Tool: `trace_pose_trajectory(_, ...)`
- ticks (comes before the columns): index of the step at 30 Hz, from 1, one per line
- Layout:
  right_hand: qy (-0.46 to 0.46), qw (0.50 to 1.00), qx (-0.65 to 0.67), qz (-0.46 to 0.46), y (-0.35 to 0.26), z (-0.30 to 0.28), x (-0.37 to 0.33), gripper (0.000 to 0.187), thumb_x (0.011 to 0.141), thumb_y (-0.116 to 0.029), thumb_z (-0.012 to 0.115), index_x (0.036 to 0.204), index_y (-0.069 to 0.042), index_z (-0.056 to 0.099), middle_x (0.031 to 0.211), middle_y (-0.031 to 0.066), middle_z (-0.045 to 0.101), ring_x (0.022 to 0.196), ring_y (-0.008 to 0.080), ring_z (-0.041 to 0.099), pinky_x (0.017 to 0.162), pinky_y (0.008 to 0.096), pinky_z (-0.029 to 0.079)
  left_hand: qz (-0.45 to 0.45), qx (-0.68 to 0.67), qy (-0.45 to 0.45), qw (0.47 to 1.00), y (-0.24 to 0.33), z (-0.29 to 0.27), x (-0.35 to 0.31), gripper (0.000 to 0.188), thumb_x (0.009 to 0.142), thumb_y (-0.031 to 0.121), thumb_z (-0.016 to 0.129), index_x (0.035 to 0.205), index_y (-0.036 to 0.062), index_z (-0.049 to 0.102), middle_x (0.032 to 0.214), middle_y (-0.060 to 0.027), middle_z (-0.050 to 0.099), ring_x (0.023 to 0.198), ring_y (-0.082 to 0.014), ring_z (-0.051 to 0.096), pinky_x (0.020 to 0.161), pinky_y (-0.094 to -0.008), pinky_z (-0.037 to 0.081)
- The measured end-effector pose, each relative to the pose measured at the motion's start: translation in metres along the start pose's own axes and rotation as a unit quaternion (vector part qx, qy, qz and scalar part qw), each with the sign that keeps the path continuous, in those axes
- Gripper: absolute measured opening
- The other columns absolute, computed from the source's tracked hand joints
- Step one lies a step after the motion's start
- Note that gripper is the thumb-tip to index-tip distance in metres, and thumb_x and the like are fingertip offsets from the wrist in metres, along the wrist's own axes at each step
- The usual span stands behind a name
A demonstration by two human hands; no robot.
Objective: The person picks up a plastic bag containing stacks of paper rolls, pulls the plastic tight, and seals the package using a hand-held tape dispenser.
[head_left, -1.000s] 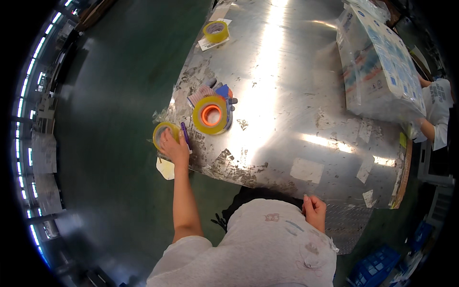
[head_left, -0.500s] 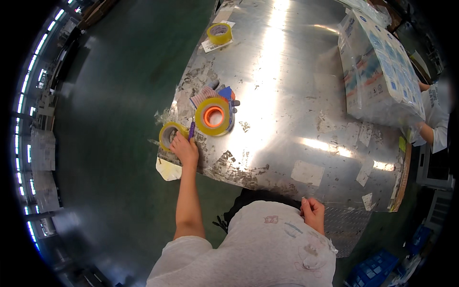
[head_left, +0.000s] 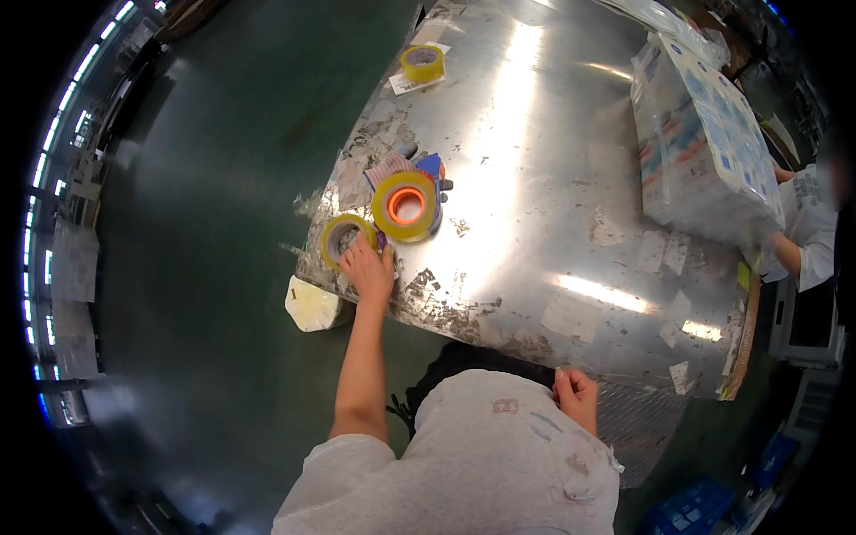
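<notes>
A roll of yellowish packing tape (head_left: 335, 239) lies at the near left corner of the metal table, and my left hand (head_left: 367, 269) is closed on its right rim, fingertips reaching into the hole. A slim purple thing (head_left: 382, 240) shows beside my thumb, mostly hidden. Just beyond is a tape dispenser (head_left: 435, 166) with blue and red-orange parts and a large yellow roll (head_left: 388, 198). A striped cloth (head_left: 389, 168) lies against it. At the near table edge my right hand (head_left: 578, 396) is closed with curled fingers; whatever they hold, if anything, cannot be made out.
Another tape roll (head_left: 422, 62) rests on white paper at the far left. A large plastic-wrapped pack (head_left: 704, 143) stands at the right, with a co-worker's arm (head_left: 786, 254) beside it. A whitish block (head_left: 312, 305) sits below the left corner; blue crates (head_left: 691, 510) stand lower right.
My left hand and the tape roll have shifted right, closer to the dispenser. The purple thing is now more covered by the hand. My right hand has barely moved.
</notes>
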State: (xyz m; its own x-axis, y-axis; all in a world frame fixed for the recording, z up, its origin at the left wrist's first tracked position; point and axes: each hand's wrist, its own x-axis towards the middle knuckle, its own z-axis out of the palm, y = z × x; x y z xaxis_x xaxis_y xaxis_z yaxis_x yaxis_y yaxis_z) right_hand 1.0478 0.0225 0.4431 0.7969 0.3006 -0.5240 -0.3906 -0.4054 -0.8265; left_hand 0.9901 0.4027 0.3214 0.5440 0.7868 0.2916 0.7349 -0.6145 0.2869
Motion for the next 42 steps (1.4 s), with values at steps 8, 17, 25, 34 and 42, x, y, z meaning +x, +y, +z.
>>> trace_pose_trajectory(8, -0.054, 0.998, 0.026, 0.004, 0.025, 0.020, -0.024, 0.034, 0.089, -0.023, 0.056, 0.062, -0.003, 0.050, 0.053, -0.0032, 0.046, 0.050, 0.0038, 0.037, 0.045, 0.0230, 0.030, -0.055, -0.094, 0.034, 0.993, -0.036, -0.053, -0.039, 0.051, 0.082, 0.023, 0.059, 0.124, -0.0008, 0.041, 0.116, -0.0186, 0.049, 0.112, -0.0346, 0.042, 0.096, -0.0452, 0.029)
trace_pose_trajectory(17, -0.200, 0.965, -0.143, -0.092, 0.037, 0.089, -0.030, 0.029, 0.085, -0.022, 0.059, 0.069, 0.002, 0.056, 0.052, 0.0129, 0.047, 0.046, 0.0148, 0.040, 0.045, 0.0315, 0.034, -0.321, -0.265, 0.024, 0.909, -0.157, -0.098, -0.116, 0.038, 0.089, 0.031, 0.053, 0.106, -0.0032, 0.057, 0.098, -0.0157, 0.060, 0.091, -0.0230, 0.056, 0.081, -0.0325, 0.043)
trace_pose_trajectory(25, -0.204, 0.941, -0.230, -0.141, -0.010, 0.170, -0.001, 0.031, 0.085, -0.024, 0.059, 0.068, 0.001, 0.056, 0.052, 0.0130, 0.048, 0.045, 0.0158, 0.041, 0.045, 0.0310, 0.034, -0.404, -0.476, 0.013, 0.781, -0.216, -0.037, 0.017, 0.058, 0.090, 0.049, 0.044, 0.109, -0.0047, 0.056, 0.098, -0.0117, 0.061, 0.089, -0.0169, 0.056, 0.080, -0.0285, 0.042)
trace_pose_trajectory(34, -0.159, 0.953, -0.226, -0.122, -0.073, 0.291, 0.022, 0.029, 0.086, -0.021, 0.060, 0.067, 0.001, 0.056, 0.051, 0.0092, 0.047, 0.045, 0.0131, 0.040, 0.044, 0.0291, 0.034, -0.493, -0.594, -0.216, 0.597, -0.204, 0.062, 0.174, 0.071, 0.082, 0.065, 0.042, 0.117, 0.0041, 0.053, 0.103, -0.0146, 0.057, 0.090, -0.0225, 0.054, 0.081, -0.0346, 0.041)
trace_pose_trajectory(42, -0.102, 0.971, -0.198, -0.083, -0.086, 0.319, 0.029, 0.028, 0.086, -0.021, 0.060, 0.069, 0.001, 0.056, 0.051, 0.0083, 0.049, 0.046, 0.0120, 0.040, 0.044, 0.0283, 0.035, -0.345, -0.504, -0.181, 0.771, -0.185, 0.094, 0.186, 0.053, 0.087, 0.047, 0.049, 0.071, -0.0023, 0.062, 0.068, -0.0113, 0.060, 0.066, -0.0184, 0.055, 0.064, -0.0319, 0.042)
